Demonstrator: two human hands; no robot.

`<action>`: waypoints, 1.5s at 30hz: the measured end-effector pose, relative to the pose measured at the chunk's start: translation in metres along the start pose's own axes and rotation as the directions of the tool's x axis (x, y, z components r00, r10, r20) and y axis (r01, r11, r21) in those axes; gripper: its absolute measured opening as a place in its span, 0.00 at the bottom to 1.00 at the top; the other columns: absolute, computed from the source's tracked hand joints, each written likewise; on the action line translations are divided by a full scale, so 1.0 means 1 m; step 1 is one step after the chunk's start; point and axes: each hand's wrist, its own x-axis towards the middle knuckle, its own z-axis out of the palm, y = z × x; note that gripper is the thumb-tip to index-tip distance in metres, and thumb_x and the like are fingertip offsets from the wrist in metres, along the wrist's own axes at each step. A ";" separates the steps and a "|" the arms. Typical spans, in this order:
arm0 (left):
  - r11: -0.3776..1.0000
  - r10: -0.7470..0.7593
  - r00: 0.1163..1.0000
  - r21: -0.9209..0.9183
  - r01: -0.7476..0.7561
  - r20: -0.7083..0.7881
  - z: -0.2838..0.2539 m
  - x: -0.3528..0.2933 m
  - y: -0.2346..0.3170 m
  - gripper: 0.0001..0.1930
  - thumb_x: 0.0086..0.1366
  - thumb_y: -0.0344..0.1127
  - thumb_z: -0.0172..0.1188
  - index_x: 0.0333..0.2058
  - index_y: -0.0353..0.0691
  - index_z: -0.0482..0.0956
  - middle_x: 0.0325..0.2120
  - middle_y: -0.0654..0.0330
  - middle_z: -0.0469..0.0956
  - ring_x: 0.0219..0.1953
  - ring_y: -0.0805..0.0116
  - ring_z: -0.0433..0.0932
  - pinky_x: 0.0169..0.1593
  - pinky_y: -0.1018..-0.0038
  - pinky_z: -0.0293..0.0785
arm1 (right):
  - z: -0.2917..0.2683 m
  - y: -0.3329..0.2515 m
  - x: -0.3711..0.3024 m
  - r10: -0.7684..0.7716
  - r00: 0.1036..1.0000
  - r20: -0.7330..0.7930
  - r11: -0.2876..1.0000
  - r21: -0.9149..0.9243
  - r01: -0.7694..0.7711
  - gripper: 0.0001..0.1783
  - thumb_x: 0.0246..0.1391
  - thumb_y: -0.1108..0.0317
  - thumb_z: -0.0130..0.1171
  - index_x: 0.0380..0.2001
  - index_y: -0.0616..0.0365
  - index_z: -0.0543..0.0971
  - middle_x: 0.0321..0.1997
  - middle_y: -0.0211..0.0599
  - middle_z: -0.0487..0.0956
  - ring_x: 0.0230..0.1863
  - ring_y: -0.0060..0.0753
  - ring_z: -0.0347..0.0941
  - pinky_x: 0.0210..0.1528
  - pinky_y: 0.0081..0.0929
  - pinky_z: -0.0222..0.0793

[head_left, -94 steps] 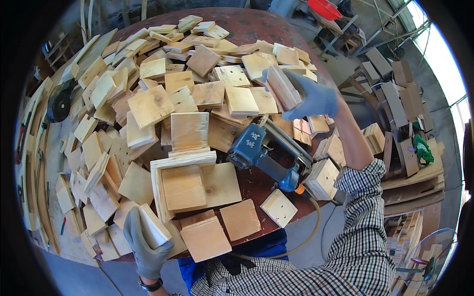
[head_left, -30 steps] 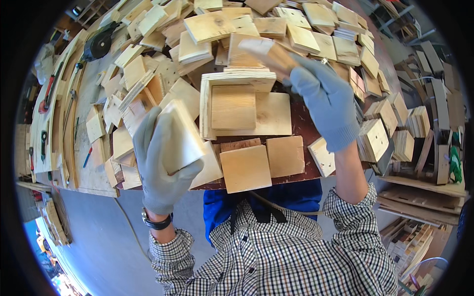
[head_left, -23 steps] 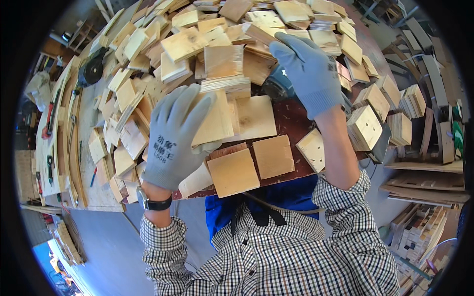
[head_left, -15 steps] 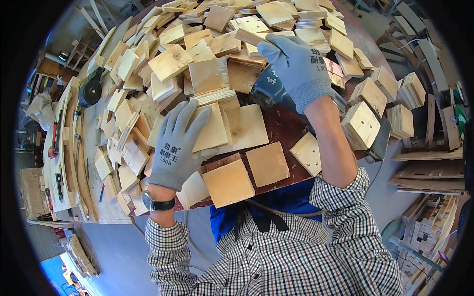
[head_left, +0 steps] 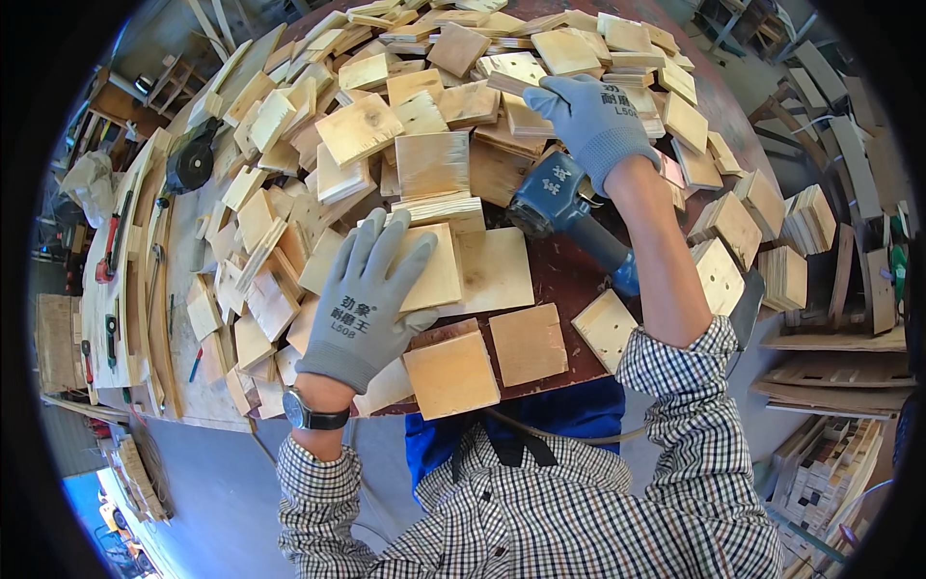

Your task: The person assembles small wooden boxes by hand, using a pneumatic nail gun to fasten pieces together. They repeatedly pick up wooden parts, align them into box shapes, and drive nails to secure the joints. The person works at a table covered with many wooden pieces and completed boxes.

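Note:
My left hand (head_left: 362, 294), in a grey glove, lies over a square plywood block (head_left: 434, 268), fingers stretched and apart, thumb along its near edge. A larger plywood piece (head_left: 497, 270) sits beside and under that block. My right hand (head_left: 603, 130), also gloved, reaches into the pile with bent fingers closed at the end of a plywood block (head_left: 509, 84); its thumb is hard to make out. Below my right wrist lies a blue power tool (head_left: 559, 198), like a nail gun, apart from the fingers. Two flat plywood squares, one pale (head_left: 450, 374) and one tan (head_left: 528, 344), lie along the near table edge.
A heap of plywood blocks (head_left: 357, 127) covers the far side of the dark red table (head_left: 555, 265). Blocks with dark dots (head_left: 717, 277) stand at the right. On the left bench are a black tape reel (head_left: 193, 162) and a red-handled tool (head_left: 106, 262). A hose (head_left: 579, 439) crosses in front.
The whole view has shifted slightly, and more of the blue tool shows. Both hands keep about the same places among the blocks.

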 end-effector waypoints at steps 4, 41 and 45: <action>1.000 -0.011 1.000 -0.011 0.010 -0.021 -0.002 0.000 0.005 0.41 0.60 0.49 0.73 0.71 0.47 0.71 0.75 0.47 0.61 0.77 0.43 0.59 0.80 0.52 0.55 | 0.009 0.005 0.005 -0.042 0.999 -0.033 0.999 -0.006 0.042 0.27 0.72 0.43 0.53 0.58 0.50 0.84 0.60 0.47 0.83 0.59 0.57 0.81 0.61 0.51 0.77; 0.985 -0.058 0.987 -0.171 0.033 -0.148 0.041 -0.016 -0.005 0.46 0.50 0.33 0.78 0.70 0.40 0.69 0.74 0.52 0.66 0.79 0.41 0.55 0.80 0.49 0.58 | -0.064 0.129 -0.039 0.281 0.745 0.605 0.758 -0.616 0.215 0.25 0.61 0.61 0.59 0.61 0.53 0.79 0.60 0.49 0.83 0.58 0.55 0.82 0.60 0.45 0.78; 0.979 -0.080 0.987 -0.199 0.051 -0.138 0.037 -0.015 -0.001 0.43 0.51 0.33 0.78 0.67 0.37 0.71 0.72 0.51 0.68 0.79 0.40 0.56 0.79 0.48 0.59 | -0.062 0.138 -0.032 0.267 0.741 0.616 0.835 -0.532 0.141 0.30 0.55 0.57 0.66 0.60 0.54 0.80 0.58 0.51 0.83 0.57 0.55 0.83 0.59 0.46 0.79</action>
